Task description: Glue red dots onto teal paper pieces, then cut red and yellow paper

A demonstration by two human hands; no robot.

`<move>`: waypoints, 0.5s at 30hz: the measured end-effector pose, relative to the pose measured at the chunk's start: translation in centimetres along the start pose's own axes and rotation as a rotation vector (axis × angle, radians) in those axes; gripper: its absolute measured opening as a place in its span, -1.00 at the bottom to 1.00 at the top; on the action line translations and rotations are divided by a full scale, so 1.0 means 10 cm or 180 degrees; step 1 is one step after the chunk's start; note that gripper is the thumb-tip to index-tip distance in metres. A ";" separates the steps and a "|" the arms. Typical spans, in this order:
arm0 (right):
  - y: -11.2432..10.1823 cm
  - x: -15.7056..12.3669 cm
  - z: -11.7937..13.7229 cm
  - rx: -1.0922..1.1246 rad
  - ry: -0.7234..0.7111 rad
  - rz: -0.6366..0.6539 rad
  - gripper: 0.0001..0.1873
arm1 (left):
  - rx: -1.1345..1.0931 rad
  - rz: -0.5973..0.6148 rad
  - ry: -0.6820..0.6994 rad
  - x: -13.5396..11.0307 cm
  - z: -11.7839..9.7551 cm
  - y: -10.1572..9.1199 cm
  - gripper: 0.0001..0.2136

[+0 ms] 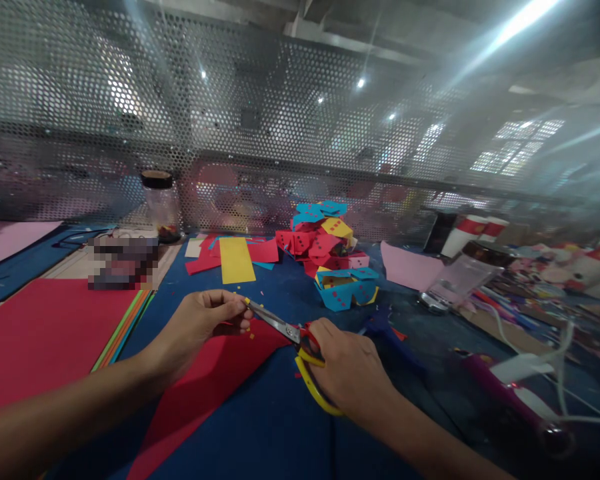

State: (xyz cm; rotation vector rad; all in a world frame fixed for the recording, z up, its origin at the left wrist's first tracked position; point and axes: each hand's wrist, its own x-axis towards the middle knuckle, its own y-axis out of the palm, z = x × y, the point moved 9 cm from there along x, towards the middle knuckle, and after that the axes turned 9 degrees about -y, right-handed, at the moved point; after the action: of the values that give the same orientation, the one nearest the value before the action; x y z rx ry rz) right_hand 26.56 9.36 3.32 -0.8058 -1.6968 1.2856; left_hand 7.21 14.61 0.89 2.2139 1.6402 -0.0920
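Note:
My right hand [347,370] grips the yellow and red handles of a pair of scissors [280,325], whose metal blades point left toward my left hand [207,321]. My left hand is closed in a pinch around a tiny yellow paper scrap [247,302] right at the blade tips. Both hands hover over a red paper sheet [205,393] lying on the blue table surface [270,427]. Small yellow bits are scattered on the red paper and the table near the blades.
A stack of coloured paper sheets topped by red [45,333] lies at left. A yellow paper strip [236,260] and a pile of folded red, blue and yellow paper dice [330,250] sit behind. A pink sheet [410,267], a jar [159,200], a purple tool [505,393] and craft clutter lie at right. A perforated metal screen [280,133] backs the table.

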 end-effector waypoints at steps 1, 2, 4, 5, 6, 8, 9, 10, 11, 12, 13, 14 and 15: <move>-0.01 0.00 0.00 0.0005 -0.0007 -0.0009 -0.90 | 0.0006 0.0006 0.0004 0.00 0.00 0.00 -0.79; -0.01 0.00 0.00 0.0012 -0.0008 -0.0003 -0.89 | 0.0013 0.0008 0.0003 -0.01 -0.01 0.01 -0.79; 0.00 0.00 0.00 0.0030 -0.0002 0.0054 -0.88 | 0.0030 0.0019 -0.0021 -0.01 -0.01 0.02 -0.78; 0.01 0.01 0.00 0.0035 0.0008 0.0085 -0.88 | 0.0035 0.0023 -0.0038 -0.02 -0.01 0.02 -0.77; 0.01 0.01 0.00 0.0036 0.0016 0.0114 -0.88 | 0.0030 0.0021 -0.0046 -0.02 -0.01 0.02 -0.77; 0.01 0.01 0.00 0.0021 0.0035 0.0148 -0.89 | 0.0009 0.0022 -0.0045 -0.02 -0.01 0.02 -0.78; 0.01 0.01 0.00 0.0015 0.0037 0.0156 -0.90 | 0.0001 0.0023 -0.0044 -0.02 -0.01 0.02 -0.78; 0.01 0.01 0.00 0.0010 0.0033 0.0157 -0.91 | -0.0001 0.0024 -0.0042 -0.02 -0.01 0.02 -0.78; 0.01 0.00 0.00 0.0002 0.0033 0.0150 -0.91 | 0.0002 0.0028 -0.0043 -0.01 -0.01 0.02 -0.78; 0.00 0.00 0.00 -0.0003 0.0032 0.0139 -0.91 | 0.0008 0.0031 -0.0042 -0.01 -0.01 0.02 -0.78; 0.00 0.00 0.00 -0.0006 0.0026 0.0132 -0.91 | 0.0011 0.0034 -0.0038 -0.01 -0.02 0.02 -0.78; 0.00 0.00 -0.01 -0.0007 0.0016 0.0124 -0.91 | 0.0014 0.0036 -0.0031 -0.01 -0.02 0.02 -0.78; -0.01 0.00 -0.02 -0.0007 0.0004 0.0116 -0.91 | 0.0018 0.0038 -0.0023 -0.01 -0.02 0.02 -0.78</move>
State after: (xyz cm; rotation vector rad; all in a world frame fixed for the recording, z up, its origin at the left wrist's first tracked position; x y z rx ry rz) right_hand 26.73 9.39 3.38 -0.8421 -1.6897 1.3079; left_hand 7.32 14.51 1.16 2.2246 1.6248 -0.1014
